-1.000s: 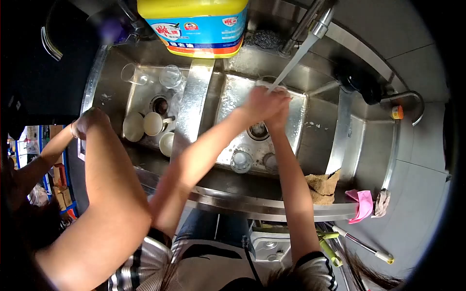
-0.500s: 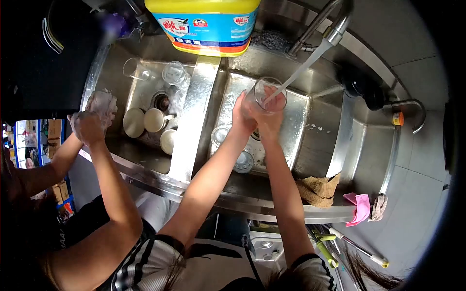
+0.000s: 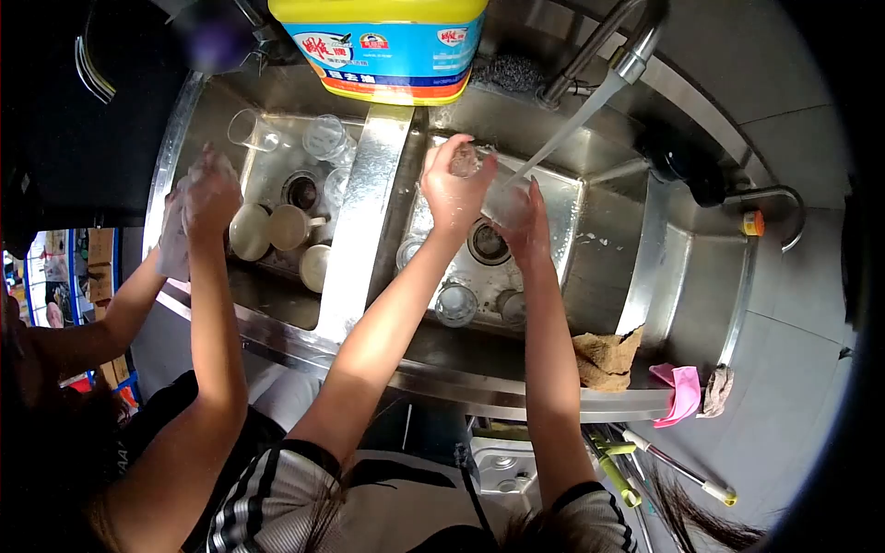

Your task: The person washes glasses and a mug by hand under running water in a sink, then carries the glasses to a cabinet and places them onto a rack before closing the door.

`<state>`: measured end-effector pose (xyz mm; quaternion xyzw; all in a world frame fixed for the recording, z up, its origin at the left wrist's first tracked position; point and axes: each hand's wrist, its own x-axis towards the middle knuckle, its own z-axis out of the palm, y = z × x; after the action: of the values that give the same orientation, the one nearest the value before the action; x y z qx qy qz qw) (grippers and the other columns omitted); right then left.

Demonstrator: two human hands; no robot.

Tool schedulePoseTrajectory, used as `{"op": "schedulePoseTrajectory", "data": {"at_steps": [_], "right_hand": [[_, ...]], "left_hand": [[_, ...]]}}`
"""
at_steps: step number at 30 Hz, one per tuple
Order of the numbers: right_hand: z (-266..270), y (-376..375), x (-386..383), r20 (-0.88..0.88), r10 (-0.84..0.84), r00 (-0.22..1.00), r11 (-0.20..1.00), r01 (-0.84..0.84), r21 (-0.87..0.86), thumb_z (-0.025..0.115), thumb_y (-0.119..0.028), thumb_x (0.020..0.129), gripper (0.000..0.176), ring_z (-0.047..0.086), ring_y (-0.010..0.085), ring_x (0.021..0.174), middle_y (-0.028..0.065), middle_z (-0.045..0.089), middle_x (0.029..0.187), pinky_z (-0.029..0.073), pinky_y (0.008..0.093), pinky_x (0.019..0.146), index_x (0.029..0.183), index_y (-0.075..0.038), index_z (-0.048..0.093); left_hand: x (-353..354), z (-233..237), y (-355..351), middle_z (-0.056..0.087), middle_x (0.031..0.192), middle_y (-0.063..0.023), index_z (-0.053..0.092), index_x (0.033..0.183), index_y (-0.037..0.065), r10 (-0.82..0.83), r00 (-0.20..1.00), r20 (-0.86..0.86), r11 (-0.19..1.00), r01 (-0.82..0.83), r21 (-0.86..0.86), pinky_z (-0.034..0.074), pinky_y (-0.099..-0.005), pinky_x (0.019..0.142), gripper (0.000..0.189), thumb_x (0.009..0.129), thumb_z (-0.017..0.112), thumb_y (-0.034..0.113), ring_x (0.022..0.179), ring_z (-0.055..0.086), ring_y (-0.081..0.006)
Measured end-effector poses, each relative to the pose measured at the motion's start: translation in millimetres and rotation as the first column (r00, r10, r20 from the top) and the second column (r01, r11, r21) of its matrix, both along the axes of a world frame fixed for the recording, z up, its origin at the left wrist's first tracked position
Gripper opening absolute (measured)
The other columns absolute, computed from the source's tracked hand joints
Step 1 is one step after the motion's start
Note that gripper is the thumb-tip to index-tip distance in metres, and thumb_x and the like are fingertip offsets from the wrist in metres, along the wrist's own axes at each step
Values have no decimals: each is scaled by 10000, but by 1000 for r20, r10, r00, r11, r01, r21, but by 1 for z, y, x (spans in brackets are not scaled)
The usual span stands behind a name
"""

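Observation:
My left hand (image 3: 455, 189) is curled round a clear glass (image 3: 465, 161) above the middle sink basin. Just to its right, my right hand (image 3: 525, 226) holds the side of another clear glass (image 3: 505, 201), tilted under the water stream (image 3: 572, 127) from the tap (image 3: 636, 60). The two hands are close together. Below them several glasses stand in the basin, one of them (image 3: 455, 304) left of my right forearm, near the drain (image 3: 489, 241).
At the left basin a co-worker's soapy hands (image 3: 210, 189) hold something whitish. Cups (image 3: 291, 227) and glasses (image 3: 324, 138) lie in that basin. A yellow-topped jug (image 3: 383, 55) stands behind the divider (image 3: 355, 240). A brown cloth (image 3: 607, 359) and a pink cloth (image 3: 680, 394) hang at the front edge.
My hands were together on one glass under the stream; now they are apart, each with a glass. My left hand has risen slightly. The co-worker's hands have moved right.

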<state>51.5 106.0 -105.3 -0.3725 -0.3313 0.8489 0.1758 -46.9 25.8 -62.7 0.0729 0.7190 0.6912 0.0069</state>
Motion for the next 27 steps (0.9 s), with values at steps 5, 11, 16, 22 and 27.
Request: {"op": "schedulePoseTrajectory", "data": {"at_steps": [5,11,16,22,27], "right_hand": [[-4,-17,-22,-298,-51,953,915,-75,-396,460,-515,833,509,540,200,929,47,551,1034,448,357,814,1089,-77,503],[-55,-14,-31,-341,33,939,948,-137,-286,411,-528,850,511,522,200,983,42,530,1090,447,358,835,1151,-122,483],[-38,-24,-17,-435,-232,870,863,-22,-504,339,-559,858,595,488,245,1065,85,485,1173,421,381,888,1250,-115,398],[-39,-20,-9,-59,-227,972,900,186,-395,380,-566,829,640,467,266,1083,101,464,1202,411,405,890,1267,-99,381],[-7,-1,-11,103,-220,970,973,211,93,572,-398,803,600,495,224,1015,116,475,1165,429,341,840,1271,-78,377]], "left_hand": [[12,18,-8,529,931,-94,590,948,58,-197,899,-392,948,73,-310,482,-337,656,377,615,738,154,739,578,-248],[18,-2,-1,509,990,-109,592,966,57,-331,831,-447,898,132,-420,495,-365,671,368,664,710,232,876,542,-280],[29,1,33,511,989,-114,588,950,60,-475,823,-313,728,167,-665,482,-406,684,288,785,569,296,857,525,-316],[7,-23,24,555,996,-81,530,1022,49,-582,813,-29,807,572,-149,484,-325,708,280,783,630,157,872,565,-228],[-2,-20,-4,584,858,-98,404,1133,15,-414,722,555,856,101,507,480,-313,701,584,667,733,143,777,587,-176]]}}
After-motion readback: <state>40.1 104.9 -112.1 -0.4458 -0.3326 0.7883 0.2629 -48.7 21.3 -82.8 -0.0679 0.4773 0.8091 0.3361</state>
